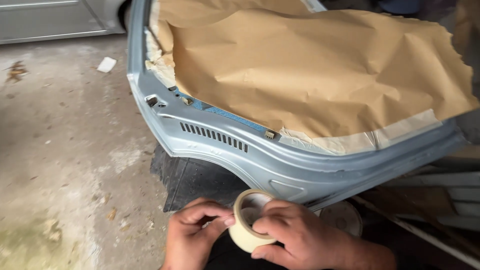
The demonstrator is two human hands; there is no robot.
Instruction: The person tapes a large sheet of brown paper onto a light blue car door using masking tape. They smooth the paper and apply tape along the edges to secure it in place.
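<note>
While L hand [192, 235] pinches its edge, R hand [295, 237] fingers grip masking tape roll [248, 222] w/ closed grasp.

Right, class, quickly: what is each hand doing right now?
Left hand: fingers pinching at the edge of the masking tape roll.
Right hand: closed around that roll, holding it.

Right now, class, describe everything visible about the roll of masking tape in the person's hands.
The roll of masking tape is a cream, paper-like ring with a hollow core, tilted so its opening faces up towards the camera. The right hand grips its side; the left hand pinches its edge. It is held low, just below the grey-blue car panel.
</note>
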